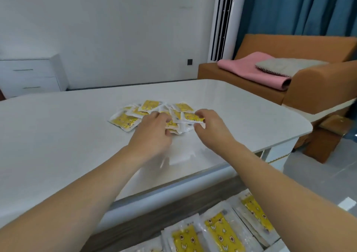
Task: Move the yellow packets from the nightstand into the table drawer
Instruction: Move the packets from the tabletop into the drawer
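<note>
A loose pile of yellow packets point(125, 119) in clear wrappers lies on the white table top point(58, 136). My left hand point(153, 131) is on the near side of the pile, fingers curled onto the packets under it. My right hand point(209, 123) pinches a yellow packet point(191, 116) at the pile's right edge. Below the table's front edge the open drawer point(274, 246) holds several more yellow packets point(218, 232) laid in rows.
A white nightstand point(29, 76) with two drawers stands against the far left wall. An orange sofa point(309, 89) with a pink blanket point(251, 70) and grey cushion is at the right, beside blue curtains. The table's rounded right end is near the sofa.
</note>
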Tool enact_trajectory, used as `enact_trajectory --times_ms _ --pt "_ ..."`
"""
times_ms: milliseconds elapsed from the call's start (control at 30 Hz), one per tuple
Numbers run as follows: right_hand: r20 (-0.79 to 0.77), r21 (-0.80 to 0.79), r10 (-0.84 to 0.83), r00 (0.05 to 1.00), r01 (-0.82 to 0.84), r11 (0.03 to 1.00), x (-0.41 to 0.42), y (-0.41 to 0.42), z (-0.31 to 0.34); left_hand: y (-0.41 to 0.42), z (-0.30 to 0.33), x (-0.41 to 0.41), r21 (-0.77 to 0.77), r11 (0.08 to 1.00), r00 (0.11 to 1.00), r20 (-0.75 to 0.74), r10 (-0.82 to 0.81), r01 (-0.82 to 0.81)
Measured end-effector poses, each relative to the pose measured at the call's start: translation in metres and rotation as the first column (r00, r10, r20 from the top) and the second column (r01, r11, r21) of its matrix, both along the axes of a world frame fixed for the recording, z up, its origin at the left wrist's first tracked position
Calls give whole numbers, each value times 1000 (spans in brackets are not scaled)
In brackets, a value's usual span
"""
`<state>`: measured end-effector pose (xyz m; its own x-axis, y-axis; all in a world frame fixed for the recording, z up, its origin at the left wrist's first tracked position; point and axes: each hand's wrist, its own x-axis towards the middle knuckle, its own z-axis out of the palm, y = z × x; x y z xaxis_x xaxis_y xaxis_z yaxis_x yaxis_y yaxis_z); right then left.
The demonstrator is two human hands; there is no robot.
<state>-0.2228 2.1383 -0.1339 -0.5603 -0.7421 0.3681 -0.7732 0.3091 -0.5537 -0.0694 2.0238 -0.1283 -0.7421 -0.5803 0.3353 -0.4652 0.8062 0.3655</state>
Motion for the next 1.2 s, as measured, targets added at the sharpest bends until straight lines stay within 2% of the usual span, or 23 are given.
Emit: enact_trajectory --times_ms 167,333,400,467,567,667,767,867,1033,1133,1200 --pt "-70 151 -118 991 127 980 -38 -43 -40 -54 -23 -26 -88 994 998 19 68 -66" --pt "-69 294 -78 995 95 951 -76 -73 -42 -83 -42 -51 -176 976 985 140 -102 126" --pt "-89 336 -113 990 137 932 -87 -84 -42 -88 -50 -56 -170 977 984 142 -103 127" --pt "-199 369 -177 964 241 898 -96 -94 -43 -89 -52 -58 -198 975 990 112 -83 104" --pt "-269 370 -222 937 314 874 -105 -103 -42 -91 -52 -60 -222 961 984 111 -141 163" --pt "-208 338 -114 971 181 924 -112 -106 -45 -92 -51 -63 -146 968 978 84 -191 202" --pt "-167 372 1 986 62 926 -115 -109 -45 -89 -52 -62 -201 961 980 103 -170 188" --pt "-228 365 -69 971 151 919 -112 -105 -41 -88 -53 -59 -257 951 984 74 -161 175" --pt "-302 333 -222 927 321 887 -102 -92 -39 -90 -51 -58 -133 958 966 83 -245 255" --pt "-265 376 -231 936 320 870 -103 -78 -39 -87 -48 -57 -153 954 965 71 -251 259" --pt "-214 386 -204 955 274 881 -104 -68 -40 -85 -48 -55 -185 951 967 121 -226 246"
